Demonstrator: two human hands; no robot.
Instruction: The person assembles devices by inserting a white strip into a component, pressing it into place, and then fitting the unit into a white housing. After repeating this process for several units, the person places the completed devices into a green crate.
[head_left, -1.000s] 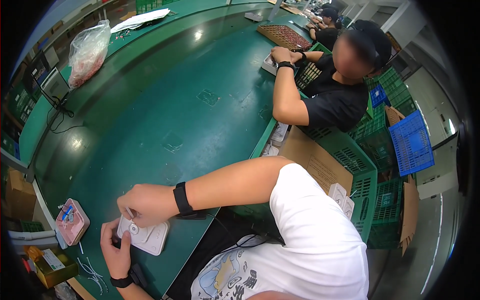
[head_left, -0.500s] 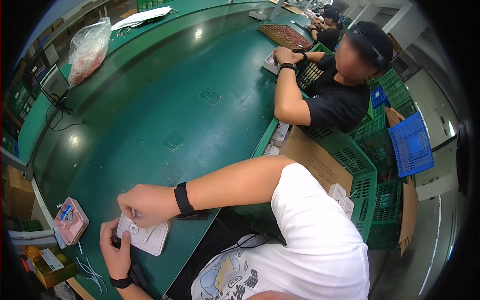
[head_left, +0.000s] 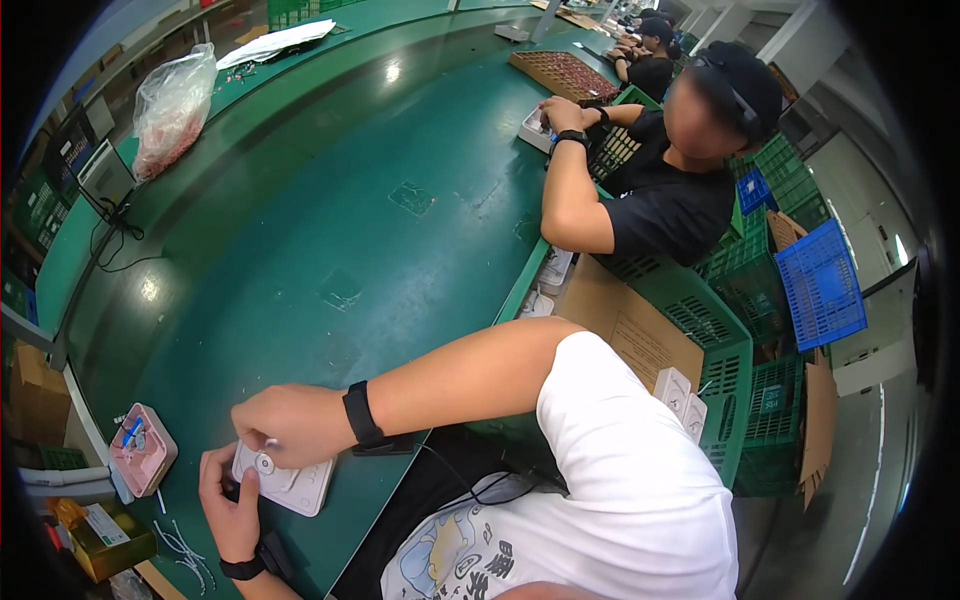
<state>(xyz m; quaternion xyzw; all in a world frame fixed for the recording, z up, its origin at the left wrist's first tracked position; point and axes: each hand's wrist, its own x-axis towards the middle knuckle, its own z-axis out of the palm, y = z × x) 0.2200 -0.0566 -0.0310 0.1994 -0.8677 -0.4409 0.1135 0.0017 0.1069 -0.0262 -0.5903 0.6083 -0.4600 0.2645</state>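
On the green table at the lower left lies a white plastic housing (head_left: 305, 485) with a round, ringed part near its middle. My left hand (head_left: 230, 510) steadies its left side, thumb along the near edge and fingers curled round the far corner. Above the housing, my right hand (head_left: 290, 425) reaches across with its fingers pinched together just over the round part. A small greyish tip shows under those fingers, too small to name. The right hand hides the far part of the housing. Both wrists wear black bands.
A pink tray (head_left: 142, 450) with small parts stands at the left, near white cables (head_left: 185, 555) and a yellow box (head_left: 105, 535). A green crate (head_left: 735, 400) holding cardboard and white housings stands at my right. A co-worker (head_left: 660, 170) sits farther along the table.
My right hand has shifted slightly and its fingers have turned, so a small greyish tip now shows under them. My left hand stays at the housing's side.
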